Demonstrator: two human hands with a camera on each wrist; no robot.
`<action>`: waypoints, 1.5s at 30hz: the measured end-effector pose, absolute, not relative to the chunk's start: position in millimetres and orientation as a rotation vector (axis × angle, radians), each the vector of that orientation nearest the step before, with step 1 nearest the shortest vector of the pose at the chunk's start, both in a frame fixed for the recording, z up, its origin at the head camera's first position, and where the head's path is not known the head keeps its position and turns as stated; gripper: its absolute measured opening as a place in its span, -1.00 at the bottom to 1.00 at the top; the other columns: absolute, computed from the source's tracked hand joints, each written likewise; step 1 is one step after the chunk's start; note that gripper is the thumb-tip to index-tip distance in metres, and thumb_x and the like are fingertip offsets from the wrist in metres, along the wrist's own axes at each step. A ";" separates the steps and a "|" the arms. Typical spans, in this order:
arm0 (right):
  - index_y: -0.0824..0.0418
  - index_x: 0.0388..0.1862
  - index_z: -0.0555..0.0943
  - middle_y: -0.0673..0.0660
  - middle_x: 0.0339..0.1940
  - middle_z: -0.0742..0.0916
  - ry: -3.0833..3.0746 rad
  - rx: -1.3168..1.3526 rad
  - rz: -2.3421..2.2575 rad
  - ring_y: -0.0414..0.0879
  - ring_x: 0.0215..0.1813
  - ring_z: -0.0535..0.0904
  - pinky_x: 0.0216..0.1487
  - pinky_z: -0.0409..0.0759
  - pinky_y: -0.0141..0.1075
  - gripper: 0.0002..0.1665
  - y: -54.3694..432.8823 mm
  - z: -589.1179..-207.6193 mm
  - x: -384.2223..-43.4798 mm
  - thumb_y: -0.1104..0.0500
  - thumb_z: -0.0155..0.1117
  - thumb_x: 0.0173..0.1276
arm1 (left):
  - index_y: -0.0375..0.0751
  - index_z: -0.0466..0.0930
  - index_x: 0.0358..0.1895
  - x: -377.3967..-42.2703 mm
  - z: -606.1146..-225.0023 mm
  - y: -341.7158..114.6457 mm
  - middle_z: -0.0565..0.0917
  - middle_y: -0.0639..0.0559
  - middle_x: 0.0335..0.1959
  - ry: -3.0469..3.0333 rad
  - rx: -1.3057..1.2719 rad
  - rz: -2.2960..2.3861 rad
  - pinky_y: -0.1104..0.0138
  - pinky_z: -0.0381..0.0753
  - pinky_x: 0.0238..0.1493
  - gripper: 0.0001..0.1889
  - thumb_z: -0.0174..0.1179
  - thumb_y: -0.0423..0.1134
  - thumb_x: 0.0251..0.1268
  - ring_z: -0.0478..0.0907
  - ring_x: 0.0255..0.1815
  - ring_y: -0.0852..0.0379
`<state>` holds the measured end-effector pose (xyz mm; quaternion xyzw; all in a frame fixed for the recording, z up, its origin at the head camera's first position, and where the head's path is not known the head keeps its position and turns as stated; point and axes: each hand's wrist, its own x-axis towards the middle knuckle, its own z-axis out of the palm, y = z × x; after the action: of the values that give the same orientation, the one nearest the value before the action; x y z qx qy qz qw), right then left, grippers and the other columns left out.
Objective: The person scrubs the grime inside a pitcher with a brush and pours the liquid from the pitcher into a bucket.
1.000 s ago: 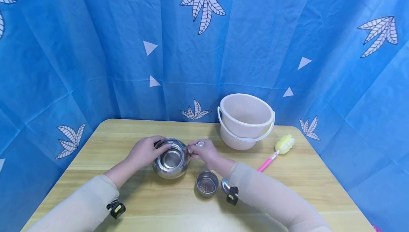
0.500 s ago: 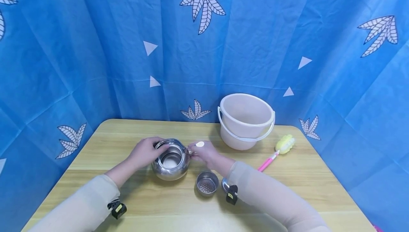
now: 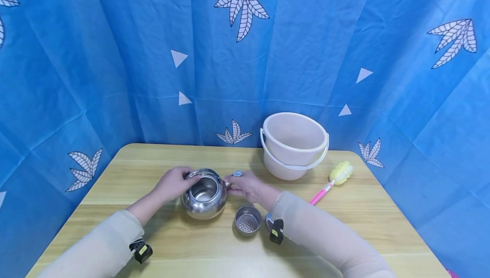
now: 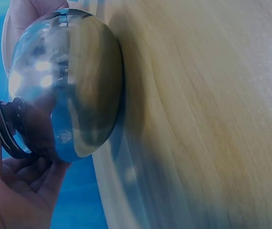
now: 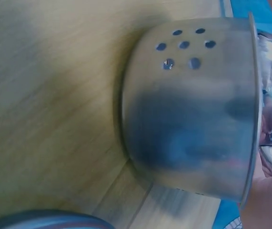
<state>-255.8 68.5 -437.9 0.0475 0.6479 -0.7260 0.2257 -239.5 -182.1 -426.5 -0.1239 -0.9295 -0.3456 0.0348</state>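
Observation:
A shiny steel teapot (image 3: 203, 208) sits low over the table in the head view, its lidless mouth facing up and slightly toward me. My left hand (image 3: 174, 185) grips its left side by the folded handle, thumb over the top; the left wrist view shows the handle bracket (image 4: 12, 119) beside those fingers. On the opposite side my right hand (image 3: 246, 185) grips the spout, whose tip (image 3: 237, 173) shows above the fingers. A perforated steel strainer (image 3: 248, 219) stands on the table below the right hand. The teapot lid (image 3: 269, 222) lies partly hidden behind the right wrist.
At the back right stands a white bucket (image 3: 294, 129) with its handle hanging in front. A brush with a yellow sponge head (image 3: 340, 172) and pink handle lies to its right, partly under the right arm. Blue curtain (image 3: 153, 57) surrounds the wooden table (image 3: 183, 252).
The teapot has tipped back from leaning toward me to nearly level, moving slightly down in the head view. Both hands keep hold of it and shift with it.

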 end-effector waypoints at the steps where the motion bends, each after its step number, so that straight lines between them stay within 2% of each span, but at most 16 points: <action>1: 0.55 0.23 0.38 0.37 0.10 0.63 1.783 0.132 -1.998 0.17 0.10 0.65 0.15 0.66 -0.17 -0.43 68.4 -438.5 -256.3 0.31 0.34 0.34 | -0.28 0.71 -0.06 -239.4 -426.7 -182.4 0.74 -0.09 -0.15 -2.861 -0.379 -1.065 -0.06 0.59 0.09 -0.62 0.24 0.01 0.39 0.65 -0.04 -0.11; 7: 0.53 0.20 0.42 0.36 0.10 0.64 1.785 0.124 -1.985 0.15 0.11 0.65 0.15 0.65 -0.17 -0.49 67.5 -441.7 -257.7 0.32 0.32 0.36 | -0.29 0.70 -0.06 -239.8 -428.5 -183.3 0.74 -0.10 -0.14 -2.885 -0.358 -1.079 -0.06 0.59 0.09 -0.62 0.24 0.00 0.38 0.65 -0.05 -0.11; 13: 0.49 0.09 0.52 0.29 -0.01 0.69 1.775 0.087 -1.972 0.08 0.03 0.68 0.16 0.64 -0.18 -0.65 66.7 -444.1 -259.0 0.32 0.27 0.40 | -0.32 0.69 0.00 -242.4 -430.4 -184.8 0.72 -0.18 -0.06 -2.919 -0.318 -1.104 -0.09 0.56 0.14 -0.57 0.23 0.03 0.39 0.62 0.04 -0.20; 18: 0.48 0.05 0.53 0.27 -0.05 0.69 1.768 0.064 -1.972 0.08 0.05 0.67 0.19 0.63 -0.16 -0.71 65.9 -443.4 -259.8 0.34 0.24 0.42 | -0.33 0.67 0.04 -244.9 -430.6 -186.8 0.70 -0.23 0.00 -2.934 -0.302 -1.116 -0.12 0.54 0.18 -0.53 0.21 0.06 0.39 0.60 0.09 -0.25; 28: 0.53 0.13 0.49 0.35 0.08 0.66 1.777 0.067 -1.969 0.19 0.24 0.58 0.27 0.57 -0.14 -0.66 61.3 -443.1 -259.8 0.36 0.17 0.46 | -0.31 0.69 -0.02 -246.6 -428.8 -190.7 0.73 -0.16 -0.08 -2.934 -0.294 -1.149 -0.08 0.57 0.12 -0.57 0.22 0.05 0.39 0.62 0.01 -0.16; 45: 0.54 0.22 0.43 0.37 0.13 0.64 1.762 0.095 -1.979 0.20 0.29 0.55 0.28 0.56 -0.14 -0.57 59.0 -442.1 -260.6 0.34 0.18 0.46 | -0.28 0.70 -0.04 -248.8 -428.3 -192.5 0.73 -0.12 -0.11 -2.938 -0.299 -1.150 -0.04 0.58 0.10 -0.58 0.20 0.06 0.41 0.62 -0.01 -0.11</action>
<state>-260.6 59.0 -442.1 0.0346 0.6447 -0.7241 0.2424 -248.8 -192.5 -428.3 -0.0945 -0.9269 -0.3629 -0.0139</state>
